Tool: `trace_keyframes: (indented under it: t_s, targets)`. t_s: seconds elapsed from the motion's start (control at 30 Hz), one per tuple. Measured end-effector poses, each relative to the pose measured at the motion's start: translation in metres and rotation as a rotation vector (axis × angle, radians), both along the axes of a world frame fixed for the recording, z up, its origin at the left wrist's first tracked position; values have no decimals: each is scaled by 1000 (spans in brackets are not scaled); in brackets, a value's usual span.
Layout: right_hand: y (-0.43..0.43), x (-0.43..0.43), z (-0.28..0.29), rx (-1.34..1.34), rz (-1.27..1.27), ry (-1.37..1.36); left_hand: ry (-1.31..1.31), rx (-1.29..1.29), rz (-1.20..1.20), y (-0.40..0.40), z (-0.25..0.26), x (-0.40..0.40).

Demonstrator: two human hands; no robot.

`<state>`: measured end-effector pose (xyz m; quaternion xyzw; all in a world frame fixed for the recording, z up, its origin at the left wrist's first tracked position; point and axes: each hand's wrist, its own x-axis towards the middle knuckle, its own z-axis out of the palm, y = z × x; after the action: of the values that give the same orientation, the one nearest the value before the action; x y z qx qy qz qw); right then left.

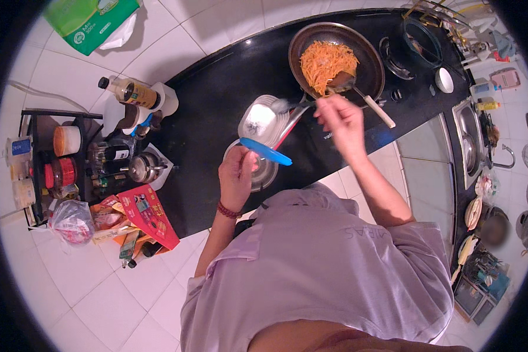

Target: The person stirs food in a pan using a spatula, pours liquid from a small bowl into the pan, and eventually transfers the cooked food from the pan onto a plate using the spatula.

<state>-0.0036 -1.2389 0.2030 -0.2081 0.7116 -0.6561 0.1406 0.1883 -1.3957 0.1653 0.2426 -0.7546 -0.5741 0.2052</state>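
My left hand (237, 174) grips a blue plastic lid (266, 152) at the near side of a clear ribbed container (260, 121) with white contents. To its right, my right hand (341, 125) has its fingers closed on the handle of what looks like a small spoon (282, 105); its blurred bowl is over the container's right edge. Just beyond that hand, a dark frying pan (374, 57) holds shredded orange food (328, 64). A spatula with a pale handle (379, 112) leans in the pan, its blade in the food. A round clear dish (264, 176) lies partly hidden beneath my left hand.
Left are a bottle (134, 93) in a wall holder, a steel pot (144, 168), a black rack (61, 112) with jars, and a red package (152, 215). Right of the pan are a glass lid (394, 59), a white bowl (444, 80) and a sink (466, 141).
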Motion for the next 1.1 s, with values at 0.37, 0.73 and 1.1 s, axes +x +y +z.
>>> trace_keyframes:
  t_s: [0.37, 0.73, 1.1]
  targets:
    - [-24, 21, -37, 85, -38, 168, 21, -51, -62, 15, 4, -2]
    - [-17, 27, -45, -49, 1, -255, -27, -107, -72, 21, 7, 4]
    - [4, 23, -29, -190, -36, -558, -63, -99, -9, 13, -2, 8]
